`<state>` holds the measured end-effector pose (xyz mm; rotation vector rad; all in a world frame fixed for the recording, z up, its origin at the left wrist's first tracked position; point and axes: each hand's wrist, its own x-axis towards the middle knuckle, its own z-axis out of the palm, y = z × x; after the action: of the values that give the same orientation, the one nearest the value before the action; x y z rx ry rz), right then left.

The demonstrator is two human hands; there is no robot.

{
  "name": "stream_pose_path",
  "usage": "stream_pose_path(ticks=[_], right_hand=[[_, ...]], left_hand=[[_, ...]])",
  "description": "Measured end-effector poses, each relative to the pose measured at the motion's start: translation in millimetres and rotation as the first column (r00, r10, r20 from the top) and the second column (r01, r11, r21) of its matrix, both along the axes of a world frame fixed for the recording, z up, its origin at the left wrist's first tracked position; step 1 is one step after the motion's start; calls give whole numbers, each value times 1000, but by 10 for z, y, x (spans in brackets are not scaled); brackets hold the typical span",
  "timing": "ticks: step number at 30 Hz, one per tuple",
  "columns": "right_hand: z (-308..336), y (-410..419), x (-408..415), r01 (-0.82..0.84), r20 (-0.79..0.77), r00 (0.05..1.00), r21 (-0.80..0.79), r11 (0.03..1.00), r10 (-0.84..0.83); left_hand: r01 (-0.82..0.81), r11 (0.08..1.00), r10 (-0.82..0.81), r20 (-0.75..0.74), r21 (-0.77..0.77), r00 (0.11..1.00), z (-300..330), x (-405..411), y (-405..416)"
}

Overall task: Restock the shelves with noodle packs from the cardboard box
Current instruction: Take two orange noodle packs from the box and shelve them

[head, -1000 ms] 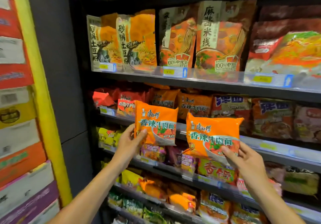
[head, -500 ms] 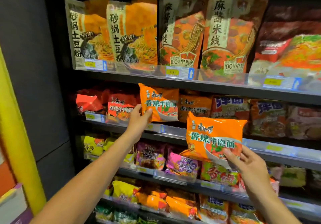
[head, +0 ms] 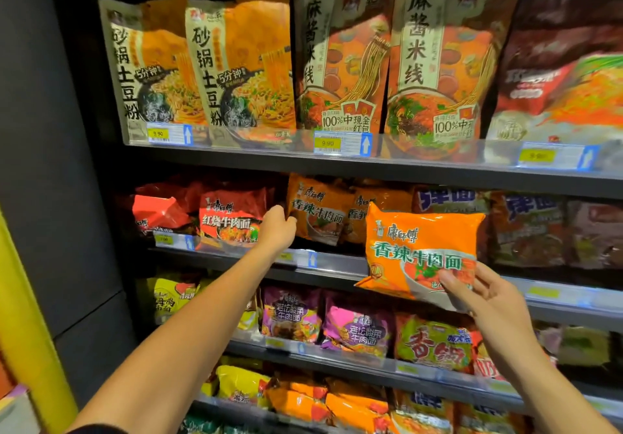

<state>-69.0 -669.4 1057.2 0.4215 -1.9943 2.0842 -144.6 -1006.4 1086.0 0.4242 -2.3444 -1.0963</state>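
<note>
While I am facing the noodle shelves point(head: 337, 164) through the head camera, my left hand point(head: 277, 228) is reaching to the second shelf point(head: 236, 255), its fingers curled against the left edge of an orange noodle pack point(head: 317, 213) that is standing on that shelf; the fingertips are hidden behind the pack's edge, so I cannot tell whether I am truly gripping it or only touching it. That pack is sitting just beside a second orange pack point(head: 362, 213) of the same kind and to the right of a red noodle pack point(head: 231, 218). My right hand point(head: 485, 293) is pinching the lower right corner of another orange noodle pack point(head: 421, 253), thumb on the front and fingers behind, and is holding it upright in the air in front of the second shelf, apart from the packs standing there. Above, tall bags point(head: 236, 63) of potato noodles and rice noodles point(head: 438, 56) are standing behind a clear rail with yellow price tags point(head: 327, 143). Below my arms, purple packs point(head: 291, 314) and a green-and-red pack point(head: 435, 342) are filling the third shelf, and yellow and orange packs point(head: 354, 406) are lying on the one under it. A grey panel point(head: 50, 164) and a yellow post point(head: 27, 315) are bordering the shelves on the left.
</note>
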Motion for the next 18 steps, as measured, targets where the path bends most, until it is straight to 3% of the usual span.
stream_pose_path(ticks=[6,11,18], right_hand=[[80,32,-59,0,-15,1000,0,1000,0],[99,91,-161,5,-8,1000,98,995,-4],[190,83,-482,6,18,1000,52,999,-7]], left_hand=[[-13,924,93,192,-381,977,-43,-47,58],[35,923,79,280,-382,957,-34,37,132],[76,863,-60,48,-499,997,-303,538,257]])
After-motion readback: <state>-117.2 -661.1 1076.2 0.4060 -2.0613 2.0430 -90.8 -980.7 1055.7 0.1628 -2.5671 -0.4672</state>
